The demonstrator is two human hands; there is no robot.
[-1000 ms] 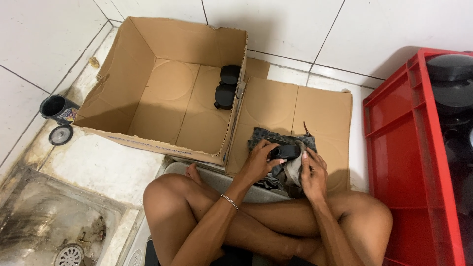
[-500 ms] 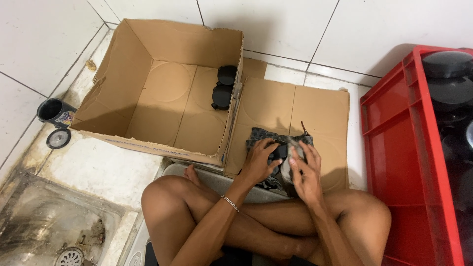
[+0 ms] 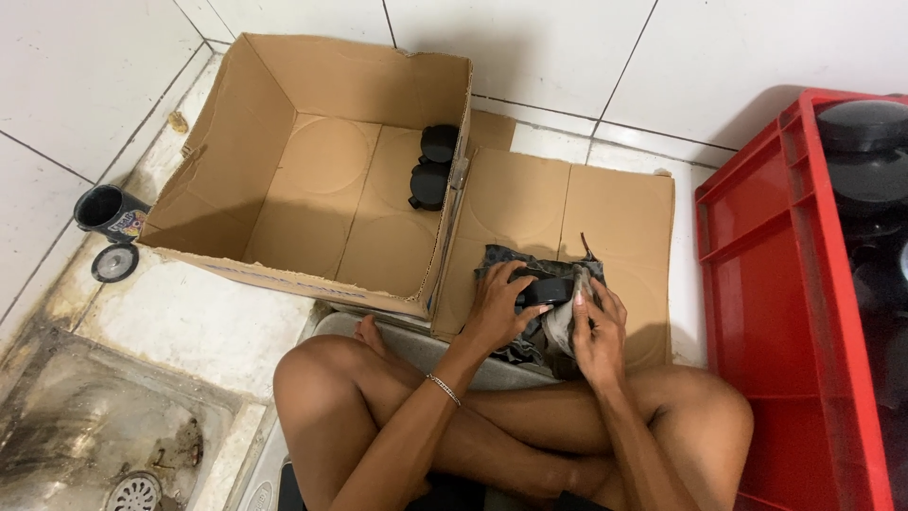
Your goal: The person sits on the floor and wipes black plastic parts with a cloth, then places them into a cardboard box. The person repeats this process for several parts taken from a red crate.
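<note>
I sit cross-legged on the floor. My left hand [image 3: 496, 309] grips a small black round part [image 3: 543, 290] from its left side. A grey cloth [image 3: 558, 322] is pressed against that part by my right hand [image 3: 597, 331]. Both hands work over a dark rag [image 3: 497, 259] spread on the flattened cardboard flap [image 3: 567, 203]. Two similar black round parts [image 3: 432, 170] lie inside the open cardboard box [image 3: 312, 170], against its right wall.
A red plastic crate [image 3: 776, 284] holding several black round parts [image 3: 865, 151] stands at the right. A dark mug [image 3: 109, 213] and a round lid [image 3: 114, 263] sit at the left by the wall. A floor drain [image 3: 132, 492] lies in the stained recess at lower left.
The hands have shifted slightly on the black part and cloth, the right hand moving a little up over it. The camera view drifted slightly.
</note>
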